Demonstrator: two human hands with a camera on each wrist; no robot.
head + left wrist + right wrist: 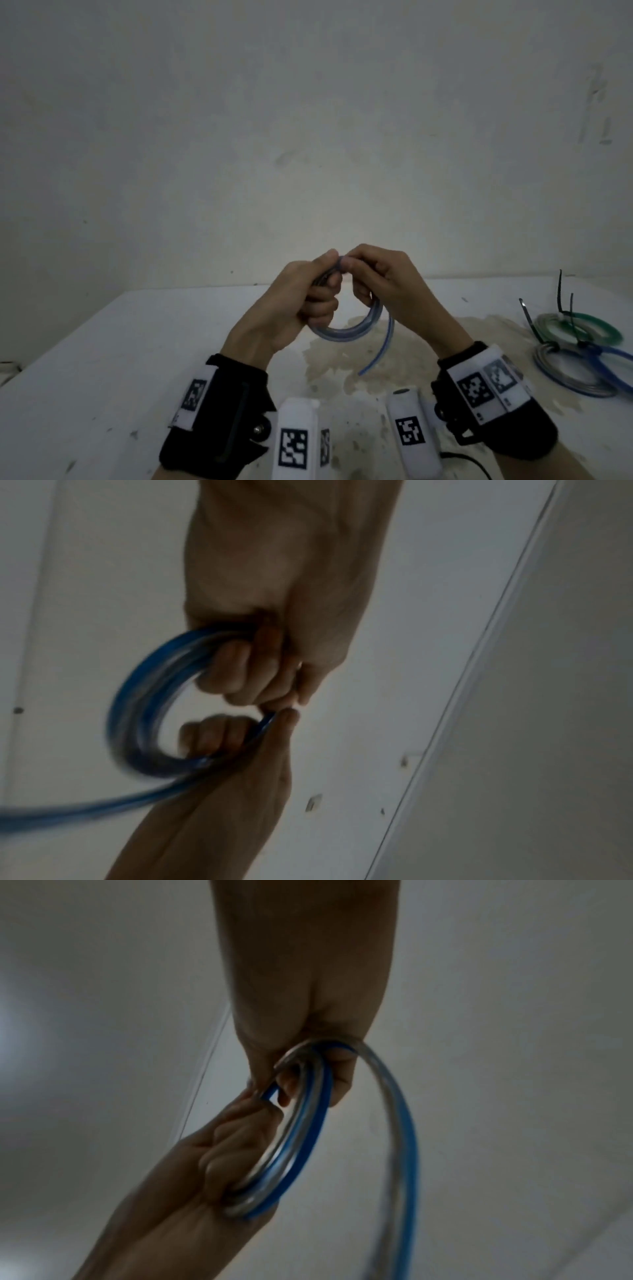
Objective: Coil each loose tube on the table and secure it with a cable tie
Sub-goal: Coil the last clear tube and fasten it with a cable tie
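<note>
- Step in hand: coiling. The clear flexible tube with a blue stripe (pixel 346 330) is held above the white table (pixel 102 342), wound into several stacked loops between the two hands.
- Left hand (pixel 301 308): fingers curled round the left side of the coil, clamping the loops together; the right wrist view shows the bundle running into its closed fist.
- Right hand (pixel 387 284): fingers curled round the upper right of the coil, thumb and forefinger pinching a strand at the top, just where the two hands meet.
- Free tail of the tube (pixel 378 353): one unwound length hangs from the right hand down toward the table; whether its end touches the surface cannot be told.
- Progress, as judged: this coil is nearly wound but not yet tied; no tie is seen on it.
- Next move, as judged: lay the tail onto the loops, keep one hand clamped so the springy loops do not open, and free the other to fetch a tie.
- Finished coils: a green-striped tube coil (pixel 582 327) and a blue-striped tube coil (pixel 579 371) lie at the far right of the table, overlapping, well apart from the hands.
- Black cable ties (pixel 561 291): their tails stand up from the finished coils; a loose spare cannot be made out.
- Containers: none visible in any view; the coils lie directly on the table.
- Table surface: a brownish stain (pixel 363 373) spreads below the hands.
</note>
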